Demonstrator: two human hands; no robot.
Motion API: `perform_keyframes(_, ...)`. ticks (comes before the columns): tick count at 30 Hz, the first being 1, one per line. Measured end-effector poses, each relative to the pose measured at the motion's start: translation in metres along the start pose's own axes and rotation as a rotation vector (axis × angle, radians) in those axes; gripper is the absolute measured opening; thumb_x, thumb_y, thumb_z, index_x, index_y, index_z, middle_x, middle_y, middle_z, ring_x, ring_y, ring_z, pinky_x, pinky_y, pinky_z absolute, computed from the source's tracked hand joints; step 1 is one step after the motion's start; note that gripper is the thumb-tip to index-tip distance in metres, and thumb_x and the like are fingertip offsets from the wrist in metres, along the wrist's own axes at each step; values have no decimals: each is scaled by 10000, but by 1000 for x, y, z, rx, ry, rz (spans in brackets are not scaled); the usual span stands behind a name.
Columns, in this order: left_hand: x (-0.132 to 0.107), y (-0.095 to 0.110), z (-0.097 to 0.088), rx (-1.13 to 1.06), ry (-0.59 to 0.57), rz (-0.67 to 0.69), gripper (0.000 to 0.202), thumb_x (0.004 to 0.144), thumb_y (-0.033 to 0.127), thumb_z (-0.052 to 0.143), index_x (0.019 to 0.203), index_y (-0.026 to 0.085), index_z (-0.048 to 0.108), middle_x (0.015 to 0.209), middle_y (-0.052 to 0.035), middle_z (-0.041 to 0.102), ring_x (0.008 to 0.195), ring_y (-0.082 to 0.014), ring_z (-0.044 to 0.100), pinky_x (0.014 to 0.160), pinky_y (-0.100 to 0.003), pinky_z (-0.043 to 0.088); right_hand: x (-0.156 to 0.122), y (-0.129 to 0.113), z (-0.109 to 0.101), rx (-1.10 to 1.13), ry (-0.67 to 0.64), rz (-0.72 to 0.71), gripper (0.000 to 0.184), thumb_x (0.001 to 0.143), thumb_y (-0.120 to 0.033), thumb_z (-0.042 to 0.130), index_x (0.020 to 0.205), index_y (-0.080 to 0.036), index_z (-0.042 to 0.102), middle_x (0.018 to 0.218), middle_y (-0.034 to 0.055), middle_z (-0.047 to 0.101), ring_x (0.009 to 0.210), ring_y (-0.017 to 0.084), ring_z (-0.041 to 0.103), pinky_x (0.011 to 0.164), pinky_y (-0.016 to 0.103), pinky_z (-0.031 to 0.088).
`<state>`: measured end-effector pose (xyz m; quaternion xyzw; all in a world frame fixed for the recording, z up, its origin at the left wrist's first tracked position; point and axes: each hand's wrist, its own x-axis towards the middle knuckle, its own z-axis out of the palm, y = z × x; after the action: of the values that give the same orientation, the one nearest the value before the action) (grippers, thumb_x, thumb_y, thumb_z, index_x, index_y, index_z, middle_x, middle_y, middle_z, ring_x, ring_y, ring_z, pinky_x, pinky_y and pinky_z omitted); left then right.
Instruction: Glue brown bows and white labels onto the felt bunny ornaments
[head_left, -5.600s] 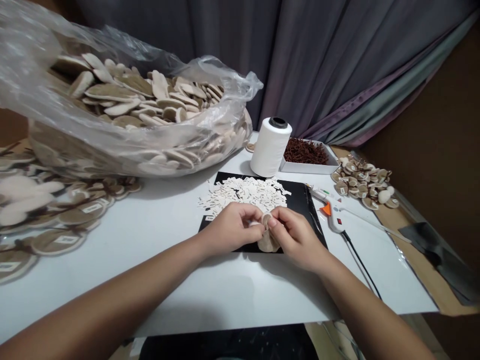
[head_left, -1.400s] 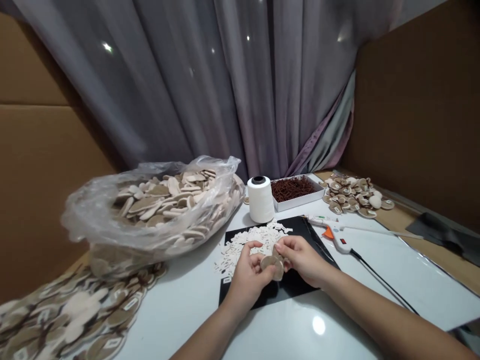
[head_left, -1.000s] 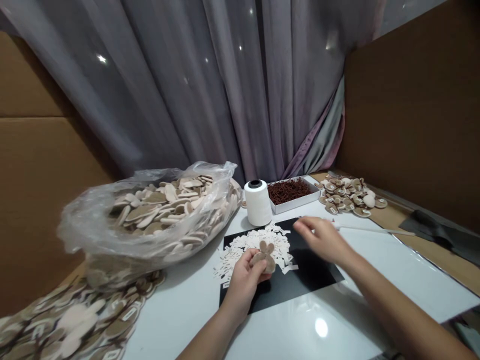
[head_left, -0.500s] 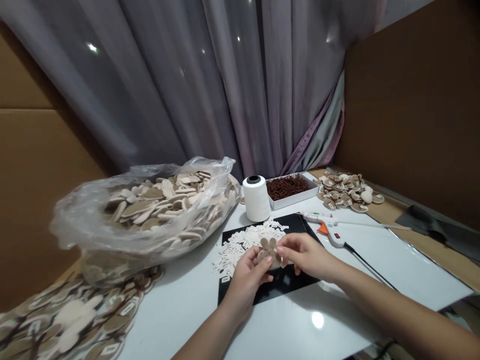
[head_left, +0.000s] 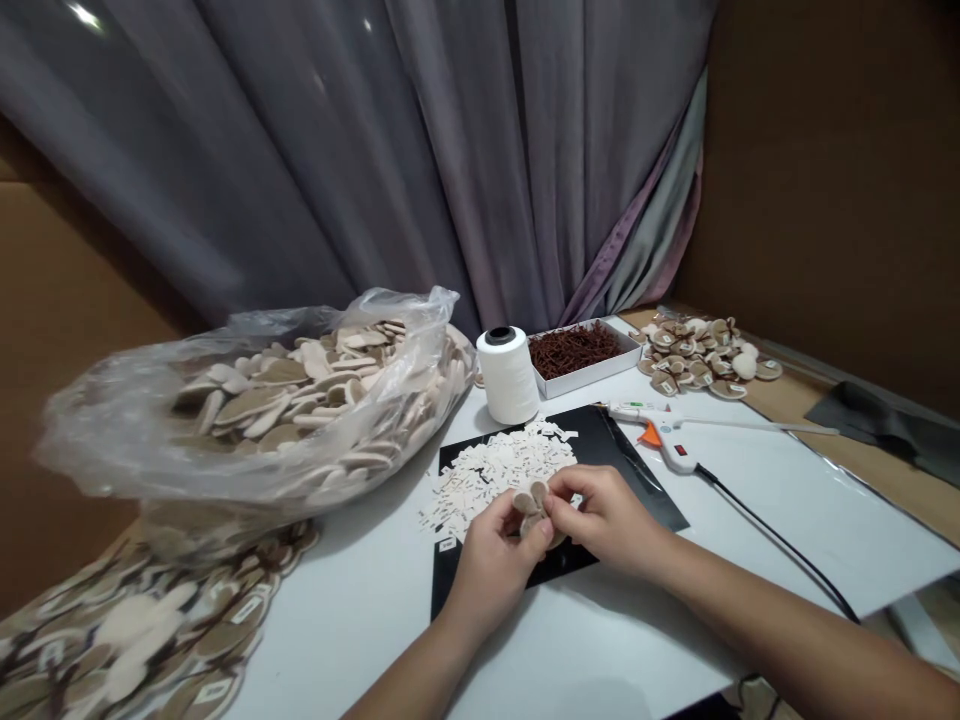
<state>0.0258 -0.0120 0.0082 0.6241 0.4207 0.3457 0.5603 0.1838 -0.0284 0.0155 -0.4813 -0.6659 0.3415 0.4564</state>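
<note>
A small beige felt shape (head_left: 534, 500) with rounded lobes, like rabbit ears, is held between both hands over the black sheet (head_left: 562, 572). My left hand (head_left: 499, 555) pinches its left side between thumb and fingers. On its right edge, the thumb and fingers of my right hand (head_left: 604, 515) are closed. My fingers cover much of the lower part of the shape. Just behind my hands lies a heap of small white printed tags (head_left: 502, 470), and one tag (head_left: 448, 545) lies apart at the sheet's left edge.
A plastic bag (head_left: 375, 480) full of felt pieces stands left, above a pile of tagged felt shapes (head_left: 172, 640). Behind are a white thread cone (head_left: 508, 380) and a box of brown strands (head_left: 581, 355). At right lie a glue gun (head_left: 660, 430) and more tagged shapes (head_left: 705, 355).
My right hand has shifted inward, nearer my left hand, and covers more of the felt shape. The lobes now sit closer together. The whole view has tilted slightly.
</note>
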Motion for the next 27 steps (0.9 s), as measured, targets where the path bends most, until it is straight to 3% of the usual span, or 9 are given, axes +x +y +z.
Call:
perform_keyframes(4, -2, 2, 0, 72, 34, 16, 195, 795, 321, 591, 699, 153, 560, 631, 16, 550, 593, -113, 511, 569, -213, 432, -2, -1, -1, -29, 17, -31, 168, 786, -155, 516, 627, -155, 571, 622, -4, 576, 607, 106, 513, 577, 214, 376)
perform_keyframes(9, -3, 4, 0, 104, 25, 26, 168, 777, 310, 595, 723, 151, 596, 659, -2, 606, 616, -127, 546, 583, -214, 441, -1, 2, 3, 325, -86, 218, 117, 758, -158, 478, 670, -154, 554, 559, -26, 512, 508, 96, 490, 496, 203, 400)
perform_keyframes(12, -1, 4, -2, 125, 36, 20, 171, 762, 309, 593, 710, 146, 598, 637, 3, 589, 596, -123, 528, 568, -212, 431, 0, 4, 3, 438, -133, 268, 119, 773, -192, 488, 676, -151, 543, 558, -31, 509, 490, 89, 495, 498, 204, 421)
perform_keyframes(22, -1, 8, -3, 213, 134, 12, 183, 740, 301, 589, 631, 164, 536, 588, 26, 517, 566, -120, 492, 546, -210, 405, -2, -1, -3, -74, -75, -16, 180, 796, -151, 489, 634, -166, 564, 605, -7, 579, 580, 107, 503, 552, 205, 356)
perform_keyframes(27, -3, 8, -2, 264, 124, 26, 170, 747, 281, 555, 624, 165, 537, 572, 29, 498, 554, -116, 470, 531, -207, 386, -3, 2, 3, -70, -75, 17, 179, 772, -128, 476, 605, -166, 526, 573, -18, 530, 553, 99, 464, 528, 201, 334)
